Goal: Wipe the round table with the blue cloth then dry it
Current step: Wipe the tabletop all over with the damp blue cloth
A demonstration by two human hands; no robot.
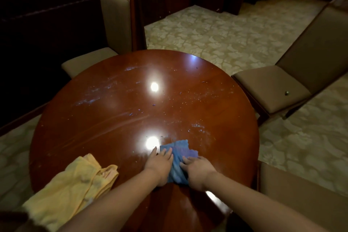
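A crumpled blue terry cloth (178,160) lies near the front edge of the round, glossy reddish wooden table (113,115). The left hand (160,164) and right hand (197,171) press it, fingers flat and spread, gripping nothing. A yellow cloth (75,184) lies to the left, overhanging the table edge.

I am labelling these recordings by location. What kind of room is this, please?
Probably a hotel or restaurant dining room. A polished round table stands on patterned carpet, with matching upholstered chairs around it and dark wood panelling behind.
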